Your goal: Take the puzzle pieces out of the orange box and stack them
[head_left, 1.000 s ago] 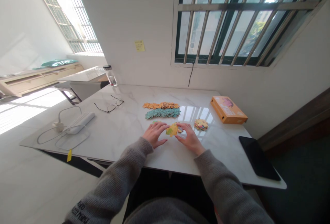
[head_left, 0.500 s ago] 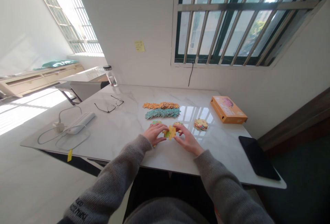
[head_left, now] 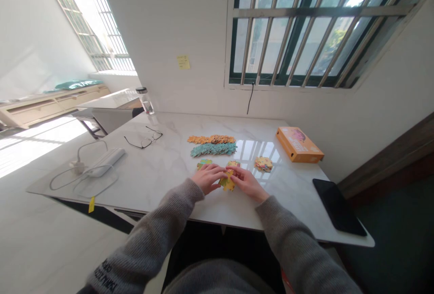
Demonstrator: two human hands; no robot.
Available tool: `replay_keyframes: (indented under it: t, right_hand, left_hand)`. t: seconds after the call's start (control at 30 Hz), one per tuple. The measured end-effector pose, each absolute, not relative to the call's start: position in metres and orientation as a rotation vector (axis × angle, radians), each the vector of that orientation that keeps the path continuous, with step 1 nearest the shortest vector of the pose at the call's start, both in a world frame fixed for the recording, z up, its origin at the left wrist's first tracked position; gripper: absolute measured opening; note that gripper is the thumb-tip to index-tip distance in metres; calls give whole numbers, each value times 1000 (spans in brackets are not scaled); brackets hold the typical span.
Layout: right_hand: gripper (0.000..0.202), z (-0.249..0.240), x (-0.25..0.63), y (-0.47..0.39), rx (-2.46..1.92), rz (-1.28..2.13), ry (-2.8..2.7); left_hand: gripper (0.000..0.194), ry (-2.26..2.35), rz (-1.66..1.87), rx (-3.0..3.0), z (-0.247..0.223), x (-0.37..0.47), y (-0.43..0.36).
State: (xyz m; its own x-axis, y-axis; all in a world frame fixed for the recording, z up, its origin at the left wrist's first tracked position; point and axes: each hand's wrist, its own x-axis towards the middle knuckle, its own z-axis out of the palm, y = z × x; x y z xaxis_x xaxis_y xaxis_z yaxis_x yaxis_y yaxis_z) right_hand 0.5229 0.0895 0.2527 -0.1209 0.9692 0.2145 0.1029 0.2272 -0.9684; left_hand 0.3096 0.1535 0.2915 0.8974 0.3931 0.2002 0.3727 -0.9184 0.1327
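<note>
Between my hands are yellow-and-green jigsaw puzzle pieces (head_left: 228, 183), held low over the white table; how many is unclear. My left hand (head_left: 207, 179) grips their left and upper side, fingers closed on the edge. From the right, my right hand (head_left: 250, 184) pinches the upper right part with thumb and fingers. Just behind my left hand lies a green puzzle piece cluster (head_left: 204, 164), partly covered. A small pile of pinkish-yellow pieces (head_left: 233, 163) sits right behind the held ones. Farther right is a stack of yellowish pieces (head_left: 263, 164).
Overlapping rows of orange pieces (head_left: 212, 139) and teal pieces (head_left: 213, 150) lie farther back. An orange box (head_left: 299, 145) and a black tablet (head_left: 339, 207) are at right. Glasses (head_left: 145, 141), a white power strip (head_left: 106, 163) with cables and a bottle (head_left: 145, 100) stand left.
The held pieces have turned and come slightly nearer to me and to the right. My left hand has shifted right, closer to my right hand, uncovering more of the green cluster.
</note>
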Motion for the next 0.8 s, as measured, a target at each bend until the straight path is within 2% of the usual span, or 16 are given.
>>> replay_keyframes:
  t: [0.2, 0.37, 0.53, 0.8]
  right_hand:
    - [42, 252, 523, 94, -1099, 1051, -1130]
    - [41, 253, 521, 93, -1132, 1086, -1079]
    - [36, 254, 519, 92, -1149, 1049, -1143]
    - [34, 250, 525, 95, -1188, 776, -1218]
  left_hand:
    - [32, 890, 620, 2889, 291, 309, 143]
    - [48, 888, 627, 2896, 287, 316, 139]
    - [42, 885, 684, 2857, 287, 316, 143]
    - [36, 1114, 771, 2608, 289, 266, 196]
